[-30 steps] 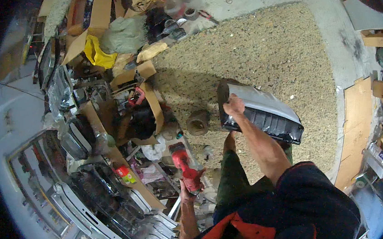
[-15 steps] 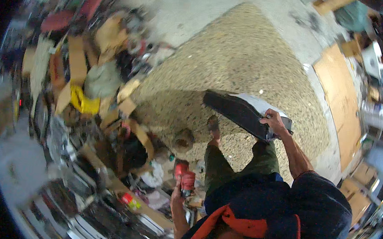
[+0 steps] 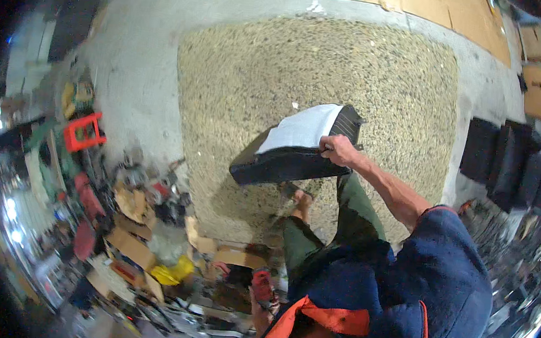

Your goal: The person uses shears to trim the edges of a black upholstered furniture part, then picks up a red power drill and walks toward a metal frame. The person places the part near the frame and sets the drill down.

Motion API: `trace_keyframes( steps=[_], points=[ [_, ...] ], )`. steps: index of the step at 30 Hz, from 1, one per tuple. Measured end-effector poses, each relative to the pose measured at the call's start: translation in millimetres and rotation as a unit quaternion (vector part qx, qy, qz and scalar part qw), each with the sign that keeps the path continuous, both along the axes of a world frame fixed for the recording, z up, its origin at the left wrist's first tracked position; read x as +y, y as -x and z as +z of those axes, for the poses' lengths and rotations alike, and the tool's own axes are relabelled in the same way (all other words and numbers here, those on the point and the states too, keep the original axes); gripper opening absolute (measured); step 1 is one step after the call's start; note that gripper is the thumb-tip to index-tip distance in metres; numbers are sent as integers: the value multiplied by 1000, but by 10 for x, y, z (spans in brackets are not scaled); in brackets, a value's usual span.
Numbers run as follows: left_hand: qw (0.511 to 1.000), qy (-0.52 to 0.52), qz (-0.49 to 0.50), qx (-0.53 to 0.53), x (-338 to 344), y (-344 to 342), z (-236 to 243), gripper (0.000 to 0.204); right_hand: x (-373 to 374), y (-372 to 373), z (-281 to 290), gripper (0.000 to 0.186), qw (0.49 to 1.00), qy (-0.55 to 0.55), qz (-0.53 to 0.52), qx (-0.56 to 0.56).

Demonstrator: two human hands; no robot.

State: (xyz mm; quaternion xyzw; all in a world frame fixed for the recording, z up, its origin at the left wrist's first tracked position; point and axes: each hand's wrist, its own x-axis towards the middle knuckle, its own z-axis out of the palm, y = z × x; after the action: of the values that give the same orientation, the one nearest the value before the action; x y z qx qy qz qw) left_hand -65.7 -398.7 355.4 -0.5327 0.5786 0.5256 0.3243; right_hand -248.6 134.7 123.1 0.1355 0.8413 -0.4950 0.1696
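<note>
My right hand (image 3: 338, 150) grips the edge of a long black plastic panel (image 3: 284, 164) with a white sheet on its top face, held out over a pebbled floor patch (image 3: 280, 60). My left hand (image 3: 263, 305) hangs low by my hip, closed around a small red tool (image 3: 262, 284). My green trouser legs (image 3: 351, 208) and one bare foot (image 3: 301, 201) show below the panel. A blue garment with orange trim covers my torso.
Cardboard pieces (image 3: 128, 247), a yellow bag (image 3: 168, 273), a red crate (image 3: 82, 132) and mixed clutter crowd the left and lower left. Several black panels (image 3: 509, 167) lean in a row at the right. Flat cardboard sheets (image 3: 420, 5) lie at the top.
The view has swung around, with the clutter sliding from upper left to lower left. The black panel in my right hand has shifted left and up. The red tool stays in my left hand.
</note>
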Motion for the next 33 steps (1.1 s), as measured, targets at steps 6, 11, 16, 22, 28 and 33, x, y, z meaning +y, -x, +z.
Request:
trace_keyframes(
  steps=[6, 11, 16, 22, 28, 33],
  points=[
    [992, 17, -125, -24, 424, 739, 127, 72, 329, -765, -159, 18, 998, -3, -53, -36],
    [975, 24, -220, -31, 846, 1278, 86, 71, 372, -943, -323, 21, 993, 23, -97, -70],
    [944, 12, -328, -36, 1550, 1963, -150, 70, 291, -899, -415, 30, 987, -148, -9, -64],
    [905, -10, -425, -25, 2388, 2526, -483, 70, 542, -790, -530, 23, 990, -132, 57, -13],
    [876, -36, -480, -29, 3010, 2864, -669, 69, 616, -636, -162, 24, 998, -36, 38, 37],
    [847, -71, -524, -45, 3622, 2977, -810, 69, 812, -896, 507, 23, 998, -4, -60, -29]
  ],
)
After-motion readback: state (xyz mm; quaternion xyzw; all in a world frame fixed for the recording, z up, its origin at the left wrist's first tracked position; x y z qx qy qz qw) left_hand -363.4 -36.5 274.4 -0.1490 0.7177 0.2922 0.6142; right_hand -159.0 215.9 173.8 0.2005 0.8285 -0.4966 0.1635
